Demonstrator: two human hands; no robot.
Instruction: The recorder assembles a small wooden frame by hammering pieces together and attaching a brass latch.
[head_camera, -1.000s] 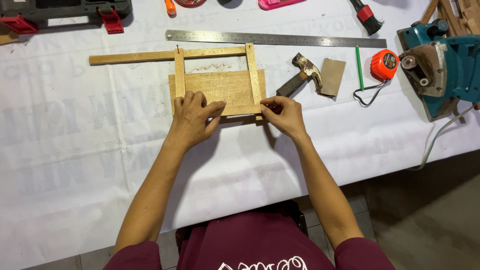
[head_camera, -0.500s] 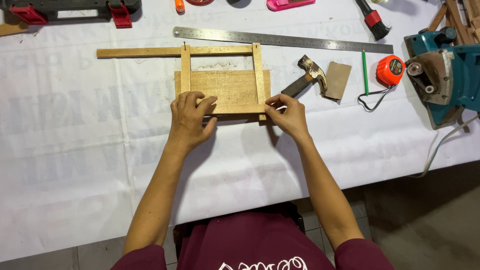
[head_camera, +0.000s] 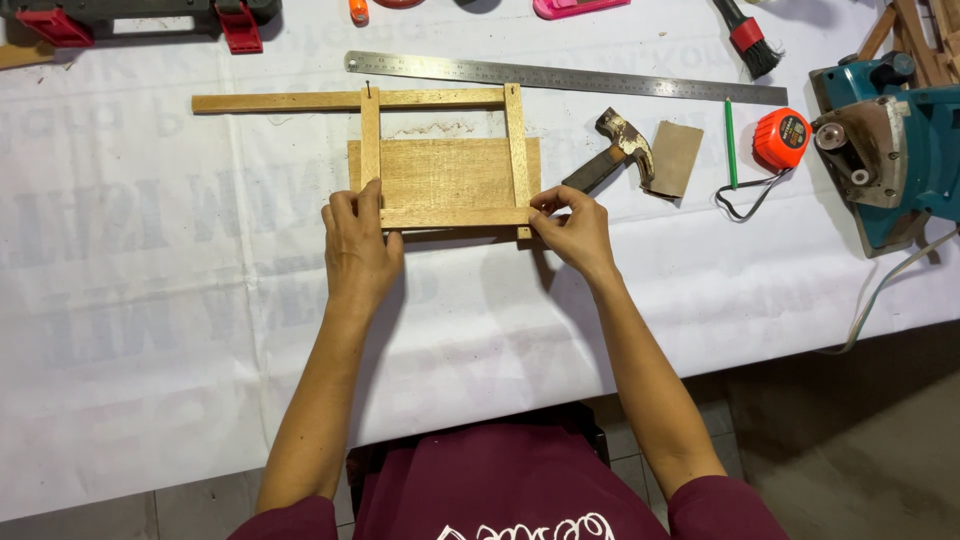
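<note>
A flat wooden board (head_camera: 445, 172) lies on the white-covered table (head_camera: 150, 300). Thin wooden strips form a frame on it: a long strip (head_camera: 280, 101) across the top, two upright strips (head_camera: 515, 140), and a short strip (head_camera: 455, 217) along the near edge. My left hand (head_camera: 357, 250) presses the near strip's left end against the left upright. My right hand (head_camera: 572, 228) pinches the near strip's right end at the right upright's foot.
A steel ruler (head_camera: 560, 77) lies beyond the frame. To the right are a hammer (head_camera: 612, 160), a sandpaper piece (head_camera: 676, 158), a green pencil (head_camera: 730, 142), an orange tape measure (head_camera: 781, 139) and a teal power saw (head_camera: 885, 160). Red-black tools (head_camera: 130, 18) sit far left.
Both hands have slid outward along the near strip, from resting on the board to holding the strip's two ends. The frame pieces stay where they were.
</note>
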